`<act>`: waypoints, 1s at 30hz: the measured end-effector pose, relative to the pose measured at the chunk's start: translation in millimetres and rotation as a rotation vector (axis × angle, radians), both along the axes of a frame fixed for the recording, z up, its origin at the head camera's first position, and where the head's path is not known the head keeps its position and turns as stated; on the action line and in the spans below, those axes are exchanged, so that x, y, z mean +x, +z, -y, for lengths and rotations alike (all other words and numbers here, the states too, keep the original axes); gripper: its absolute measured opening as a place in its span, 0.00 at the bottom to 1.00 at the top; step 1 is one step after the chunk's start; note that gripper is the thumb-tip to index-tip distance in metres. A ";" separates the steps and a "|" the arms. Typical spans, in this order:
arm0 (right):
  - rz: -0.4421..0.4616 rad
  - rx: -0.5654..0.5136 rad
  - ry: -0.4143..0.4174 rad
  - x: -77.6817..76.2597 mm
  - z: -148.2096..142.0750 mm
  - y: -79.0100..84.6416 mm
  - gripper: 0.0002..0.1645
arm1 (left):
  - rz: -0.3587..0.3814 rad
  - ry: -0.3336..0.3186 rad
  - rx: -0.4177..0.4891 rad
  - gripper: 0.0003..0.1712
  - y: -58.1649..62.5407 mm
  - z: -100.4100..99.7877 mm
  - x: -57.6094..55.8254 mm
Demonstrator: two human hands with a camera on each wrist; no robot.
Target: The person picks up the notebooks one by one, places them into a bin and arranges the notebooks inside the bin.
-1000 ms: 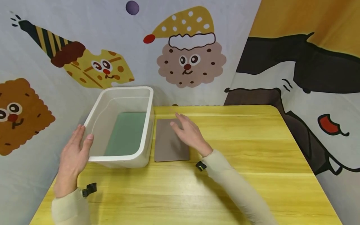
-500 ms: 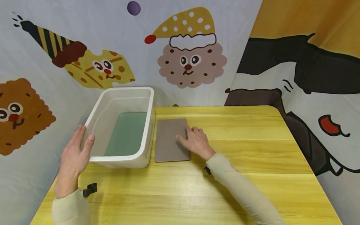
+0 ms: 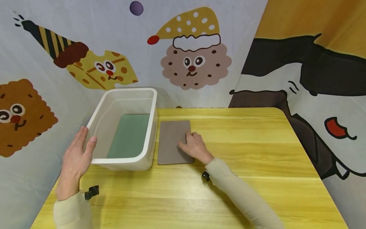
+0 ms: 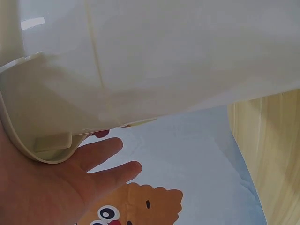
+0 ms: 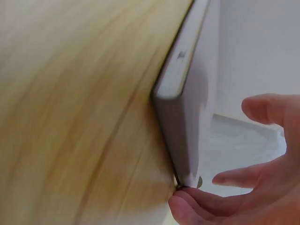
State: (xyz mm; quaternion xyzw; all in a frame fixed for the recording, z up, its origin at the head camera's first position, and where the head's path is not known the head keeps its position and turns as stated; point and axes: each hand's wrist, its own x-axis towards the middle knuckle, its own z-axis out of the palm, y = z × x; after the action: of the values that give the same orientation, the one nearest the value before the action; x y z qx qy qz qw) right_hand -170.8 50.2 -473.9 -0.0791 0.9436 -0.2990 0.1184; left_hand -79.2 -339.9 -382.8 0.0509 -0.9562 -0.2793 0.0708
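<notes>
A grey-brown notebook (image 3: pixel 171 136) lies on the table right beside a white plastic bin (image 3: pixel 120 161). My right hand (image 3: pixel 195 148) is at the notebook's right edge, thumb over the cover. In the right wrist view, fingertips (image 5: pixel 183 211) meet the far end of the spine, while the thumb (image 5: pixel 262 108) stays apart from the cover; white page edges show. At the bin's front left corner is my left hand (image 3: pixel 75 159), palm against the rim, thumb over it. Its fingers (image 4: pixel 117 173) extend straight along the outside in the left wrist view.
A flat green rectangle (image 3: pixel 128 136) covers much of the bin's bottom. The wooden table (image 3: pixel 257 143) extends right and toward the front. Behind and left of it hangs a cloth (image 3: pixel 100 19) printed with cartoon figures.
My right hand has moved from above the notebook to its right edge, then slightly left and down, with its fingers lowered. The left hand, bin and notebook hold their places.
</notes>
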 end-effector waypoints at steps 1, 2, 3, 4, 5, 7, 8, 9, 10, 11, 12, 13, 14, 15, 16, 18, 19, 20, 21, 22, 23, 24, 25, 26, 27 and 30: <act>0.005 -0.022 -0.010 -0.1 1.0 0.2 0.48 | 0.001 0.001 -0.002 0.40 0.1 0.1 0.1; 0.010 -0.047 -0.019 -0.4 2.0 0.3 0.48 | 0.003 0.001 -0.004 0.40 0.1 0.1 0.2; 0.018 -0.071 -0.028 -0.7 3.1 0.5 0.48 | 0.004 0.001 -0.005 0.40 0.2 0.2 0.3; 0.025 -0.096 -0.035 -1.1 4.1 0.9 0.48 | 0.005 0.000 -0.007 0.40 0.2 0.2 0.5; 0.034 -0.118 -0.039 -1.5 4.9 1.3 0.48 | 0.004 -0.002 -0.009 0.40 0.2 0.3 0.5; 0.063 -0.171 -0.049 -2.5 6.1 2.4 0.48 | 0.004 -0.005 -0.011 0.40 -0.2 0.3 0.4; 0.081 -0.195 -0.056 -2.9 6.2 3.0 0.49 | 0.005 -0.007 -0.010 0.40 -0.4 0.3 0.4; 0.098 -0.215 -0.064 -3.2 6.1 3.5 0.49 | 0.006 -0.007 -0.011 0.41 -0.6 0.3 0.3; 0.113 -0.242 -0.075 -3.3 5.6 4.0 0.49 | 0.007 -0.007 -0.011 0.41 -0.8 0.3 0.2; 0.126 -0.261 -0.085 -3.4 4.9 4.2 0.49 | 0.007 -0.007 -0.011 0.41 -1.0 0.3 0.2; 0.132 -0.279 -0.098 -3.2 4.0 4.3 0.49 | 0.008 -0.006 -0.011 0.41 -1.1 0.2 0.1; 0.136 -0.294 -0.109 -3.0 3.0 4.3 0.49 | 0.007 -0.005 -0.011 0.41 -1.2 0.1 0.1; 0.137 -0.308 -0.115 -2.8 2.1 3.8 0.49 | 0.008 -0.004 -0.012 0.41 -1.3 0.0 0.2; 0.135 -0.317 -0.119 -2.4 1.2 3.3 0.48 | 0.009 -0.004 -0.013 0.41 -1.4 -0.1 0.2; 0.132 -0.329 -0.122 -1.8 0.2 2.9 0.48 | 0.010 -0.004 -0.013 0.41 -1.4 -0.3 0.3; 0.119 -0.345 -0.124 -1.2 -1.0 1.8 0.47 | 0.014 -0.002 -0.013 0.41 -1.6 -0.9 0.5; 0.114 -0.355 -0.123 -1.1 -1.4 1.5 0.48 | 0.015 -0.001 -0.013 0.41 -1.7 -1.1 0.5; 0.107 -0.373 -0.118 -0.9 -2.0 1.2 0.48 | 0.017 0.000 -0.013 0.41 -1.6 -1.4 0.6; 0.096 -0.386 -0.115 -1.1 -2.4 1.2 0.48 | 0.020 0.002 -0.014 0.41 -1.7 -1.6 0.8; 0.088 -0.400 -0.109 -1.3 -2.7 1.3 0.48 | 0.022 0.003 -0.014 0.41 -1.8 -1.8 0.9; 0.076 -0.413 -0.104 -1.8 -2.9 1.4 0.48 | 0.023 0.004 -0.015 0.41 -1.8 -1.9 0.9; 0.063 -0.423 -0.099 -1.9 -3.1 1.9 0.48 | 0.022 0.005 -0.016 0.41 -2.0 -1.8 0.8; 0.053 -0.436 -0.094 -2.1 -3.2 2.4 0.48 | 0.022 0.005 -0.016 0.41 -2.0 -1.9 0.8; 0.047 -0.454 -0.090 -1.8 -3.6 2.9 0.49 | 0.022 0.006 -0.016 0.41 -2.0 -1.9 0.7; 0.045 -0.476 -0.088 -1.8 -3.5 3.2 0.49 | 0.023 0.007 -0.016 0.41 -2.3 -1.8 0.7; 0.037 -0.543 -0.087 0.3 -3.8 5.7 0.49 | 0.020 0.006 -0.017 0.41 -2.0 -1.9 0.6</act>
State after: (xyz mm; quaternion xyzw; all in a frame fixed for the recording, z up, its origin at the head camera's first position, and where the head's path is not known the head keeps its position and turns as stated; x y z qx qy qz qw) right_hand -170.6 54.0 -468.2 -0.0622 0.8289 -0.5474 0.0971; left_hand -78.6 -338.0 -384.8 0.0560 -0.9590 -0.2707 0.0626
